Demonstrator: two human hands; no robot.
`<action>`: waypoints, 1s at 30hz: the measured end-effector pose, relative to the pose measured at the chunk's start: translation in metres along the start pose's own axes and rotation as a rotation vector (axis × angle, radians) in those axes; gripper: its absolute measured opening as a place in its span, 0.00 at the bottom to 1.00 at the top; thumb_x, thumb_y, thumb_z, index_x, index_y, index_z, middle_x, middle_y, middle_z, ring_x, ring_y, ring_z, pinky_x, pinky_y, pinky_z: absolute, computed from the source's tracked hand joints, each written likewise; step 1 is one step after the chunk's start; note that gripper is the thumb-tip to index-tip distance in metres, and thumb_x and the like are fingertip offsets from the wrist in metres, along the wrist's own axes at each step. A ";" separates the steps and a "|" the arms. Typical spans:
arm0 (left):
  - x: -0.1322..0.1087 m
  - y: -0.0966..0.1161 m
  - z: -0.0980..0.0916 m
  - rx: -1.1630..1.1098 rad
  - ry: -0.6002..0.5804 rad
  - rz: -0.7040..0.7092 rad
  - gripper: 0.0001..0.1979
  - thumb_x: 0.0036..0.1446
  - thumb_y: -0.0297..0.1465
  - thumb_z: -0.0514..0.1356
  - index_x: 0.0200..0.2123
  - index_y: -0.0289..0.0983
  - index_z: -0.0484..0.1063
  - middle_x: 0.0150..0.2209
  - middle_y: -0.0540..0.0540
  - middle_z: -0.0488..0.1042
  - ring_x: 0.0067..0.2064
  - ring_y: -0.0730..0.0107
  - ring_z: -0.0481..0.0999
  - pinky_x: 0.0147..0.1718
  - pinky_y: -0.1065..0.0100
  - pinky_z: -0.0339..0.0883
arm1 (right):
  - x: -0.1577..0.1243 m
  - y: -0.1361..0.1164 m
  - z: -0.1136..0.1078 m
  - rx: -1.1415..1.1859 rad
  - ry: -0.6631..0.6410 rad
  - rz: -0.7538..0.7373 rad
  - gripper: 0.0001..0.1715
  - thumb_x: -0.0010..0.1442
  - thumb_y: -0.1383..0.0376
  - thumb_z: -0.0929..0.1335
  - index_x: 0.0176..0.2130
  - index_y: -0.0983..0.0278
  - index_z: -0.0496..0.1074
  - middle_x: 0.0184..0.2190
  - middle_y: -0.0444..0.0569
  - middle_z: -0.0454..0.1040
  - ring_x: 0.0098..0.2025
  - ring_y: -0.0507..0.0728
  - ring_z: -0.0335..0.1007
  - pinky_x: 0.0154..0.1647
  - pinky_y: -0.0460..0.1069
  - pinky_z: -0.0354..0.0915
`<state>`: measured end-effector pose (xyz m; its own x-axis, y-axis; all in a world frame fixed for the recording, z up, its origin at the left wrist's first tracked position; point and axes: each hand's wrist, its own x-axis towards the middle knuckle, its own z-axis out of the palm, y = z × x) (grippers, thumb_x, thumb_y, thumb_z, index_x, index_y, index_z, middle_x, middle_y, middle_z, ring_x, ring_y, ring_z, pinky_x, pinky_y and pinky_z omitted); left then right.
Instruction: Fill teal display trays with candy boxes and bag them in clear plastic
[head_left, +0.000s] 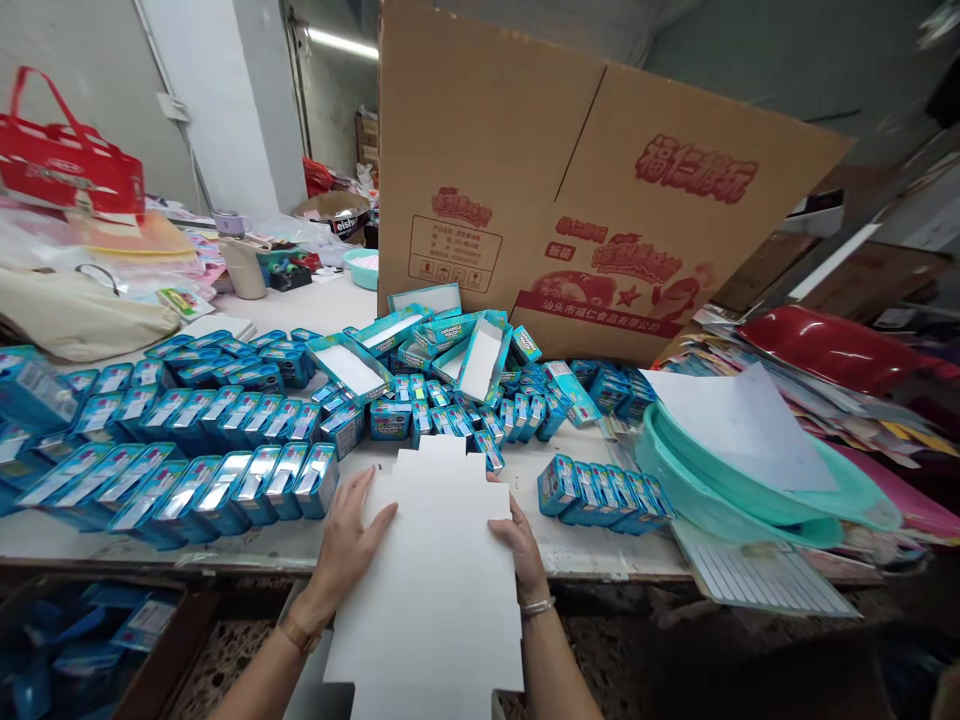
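Note:
A flat white die-cut box blank lies in front of me at the table's front edge, its plain side up. My left hand grips its left edge, thumb on top and fingers underneath or beside it. On the opposite edge, my right hand holds it the same way, with the fingers partly hidden. Just past the blank sit small blue packs in a loose pile. Several folded blue open trays with white insides are heaped on that pile.
Rows of blue packs stand at left, and a short row at right. Turquoise basins with a white sheet are farther right. A large cardboard carton rises behind. A box of blue packs is low at left.

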<state>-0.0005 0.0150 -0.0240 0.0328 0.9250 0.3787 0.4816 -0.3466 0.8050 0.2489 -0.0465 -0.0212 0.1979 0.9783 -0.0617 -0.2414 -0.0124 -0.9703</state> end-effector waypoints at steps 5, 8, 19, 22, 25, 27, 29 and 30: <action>0.016 0.012 -0.012 -0.386 -0.058 -0.163 0.23 0.49 0.41 0.68 0.49 0.40 0.73 0.49 0.41 0.75 0.51 0.51 0.75 0.52 0.52 0.69 | 0.000 0.003 0.007 -0.006 0.066 -0.086 0.37 0.58 0.55 0.58 0.65 0.59 0.60 0.53 0.54 0.76 0.51 0.66 0.76 0.46 0.62 0.71; 0.022 0.025 -0.012 -0.835 -0.323 -0.446 0.29 0.51 0.40 0.63 0.58 0.43 0.67 0.48 0.42 0.77 0.44 0.52 0.79 0.44 0.54 0.73 | 0.003 -0.001 0.023 0.025 0.034 -0.160 0.34 0.62 0.53 0.53 0.62 0.59 0.63 0.53 0.55 0.75 0.55 0.67 0.73 0.48 0.63 0.70; 0.032 0.030 0.034 -0.659 -0.234 -0.382 0.16 0.50 0.39 0.58 0.36 0.35 0.78 0.38 0.40 0.81 0.44 0.51 0.78 0.48 0.54 0.69 | 0.036 0.017 0.041 -0.106 0.109 -0.111 0.17 0.58 0.55 0.61 0.42 0.61 0.68 0.44 0.52 0.74 0.50 0.62 0.72 0.53 0.56 0.67; 0.028 0.023 0.056 -0.590 -0.088 -0.375 0.15 0.53 0.39 0.57 0.38 0.36 0.76 0.37 0.42 0.79 0.44 0.56 0.77 0.48 0.57 0.69 | 0.041 0.028 0.053 -0.144 0.231 -0.125 0.28 0.59 0.54 0.63 0.57 0.61 0.62 0.47 0.52 0.72 0.50 0.59 0.71 0.54 0.54 0.67; 0.025 0.014 0.070 -0.609 0.083 -0.383 0.25 0.57 0.41 0.55 0.55 0.36 0.66 0.51 0.38 0.74 0.49 0.60 0.76 0.50 0.60 0.68 | 0.047 0.037 0.062 -0.156 0.271 -0.148 0.29 0.62 0.50 0.61 0.56 0.62 0.65 0.50 0.54 0.72 0.52 0.59 0.70 0.55 0.53 0.65; 0.027 0.007 0.073 -0.607 0.111 -0.408 0.30 0.57 0.42 0.56 0.60 0.35 0.61 0.57 0.34 0.70 0.52 0.59 0.76 0.52 0.58 0.68 | 0.053 0.043 0.065 -0.167 0.266 -0.138 0.25 0.62 0.47 0.60 0.44 0.63 0.72 0.46 0.54 0.74 0.50 0.59 0.71 0.52 0.53 0.66; 0.034 0.001 0.072 -0.596 0.045 -0.417 0.27 0.56 0.41 0.56 0.55 0.33 0.69 0.58 0.33 0.71 0.56 0.55 0.73 0.56 0.55 0.65 | 0.060 0.048 0.066 -0.165 0.270 -0.111 0.26 0.62 0.45 0.59 0.36 0.62 0.71 0.41 0.53 0.75 0.45 0.59 0.72 0.48 0.52 0.68; 0.039 -0.002 0.071 -0.593 -0.010 -0.411 0.24 0.56 0.41 0.55 0.51 0.33 0.73 0.56 0.34 0.73 0.58 0.54 0.72 0.57 0.55 0.63 | 0.064 0.050 0.066 -0.164 0.278 -0.096 0.26 0.61 0.44 0.59 0.35 0.62 0.70 0.39 0.52 0.76 0.43 0.59 0.72 0.46 0.52 0.68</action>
<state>0.0623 0.0625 -0.0435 -0.0397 0.9992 -0.0099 -0.0997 0.0059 0.9950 0.1866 0.0293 -0.0585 0.4691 0.8831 -0.0072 -0.0575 0.0225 -0.9981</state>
